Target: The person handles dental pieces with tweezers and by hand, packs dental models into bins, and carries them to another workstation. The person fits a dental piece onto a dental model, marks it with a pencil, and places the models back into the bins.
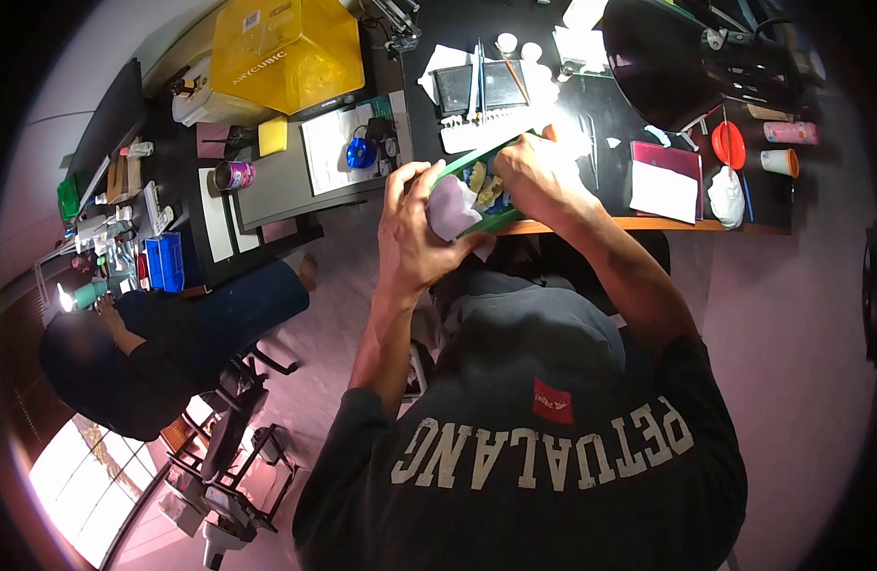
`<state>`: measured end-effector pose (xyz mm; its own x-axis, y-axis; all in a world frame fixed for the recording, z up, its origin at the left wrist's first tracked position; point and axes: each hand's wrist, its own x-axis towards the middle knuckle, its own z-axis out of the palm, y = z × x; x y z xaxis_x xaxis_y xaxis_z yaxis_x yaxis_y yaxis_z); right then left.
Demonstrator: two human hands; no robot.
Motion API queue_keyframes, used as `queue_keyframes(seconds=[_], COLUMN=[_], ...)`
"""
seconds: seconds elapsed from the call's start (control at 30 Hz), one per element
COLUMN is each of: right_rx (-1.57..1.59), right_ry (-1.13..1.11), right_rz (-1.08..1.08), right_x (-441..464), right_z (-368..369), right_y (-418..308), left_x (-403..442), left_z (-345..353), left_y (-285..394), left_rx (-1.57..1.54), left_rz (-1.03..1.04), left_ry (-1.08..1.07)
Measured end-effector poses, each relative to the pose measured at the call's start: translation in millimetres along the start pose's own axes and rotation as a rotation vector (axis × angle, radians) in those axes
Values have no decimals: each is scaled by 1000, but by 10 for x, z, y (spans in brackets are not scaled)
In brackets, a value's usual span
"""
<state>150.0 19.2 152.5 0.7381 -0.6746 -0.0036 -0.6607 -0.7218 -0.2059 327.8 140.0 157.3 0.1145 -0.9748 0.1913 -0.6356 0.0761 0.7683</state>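
Note:
My left hand grips the near-left end of a green box, which is tilted above the desk's front edge. Inside it lie a pale lavender-white piece, close to my left fingers, and some yellowish, lumpy pieces that look like dental casts. Something blue shows among them. My right hand is at the other end of the box, its fingers curled down into or onto it. What those fingers hold is hidden behind the hand.
A black lamp lights the desk strongly. Behind the box are brushes on a dark pad and a white palette. At right lie a white paper and a paper cup. A seated person works at left.

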Motion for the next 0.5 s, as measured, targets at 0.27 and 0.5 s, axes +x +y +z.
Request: queue_keyframes(seconds=[0.27,0.5], right_rx=[128,573], right_ry=[-210,268], right_rz=[87,96], right_x=[-135,-715], right_z=[-187,-516], right_y=[158,433], left_x=[100,91], left_z=[-104,51], left_y=[276,226], left_rx=[137,7], left_rz=[-131,135], left_ry=[-92,23])
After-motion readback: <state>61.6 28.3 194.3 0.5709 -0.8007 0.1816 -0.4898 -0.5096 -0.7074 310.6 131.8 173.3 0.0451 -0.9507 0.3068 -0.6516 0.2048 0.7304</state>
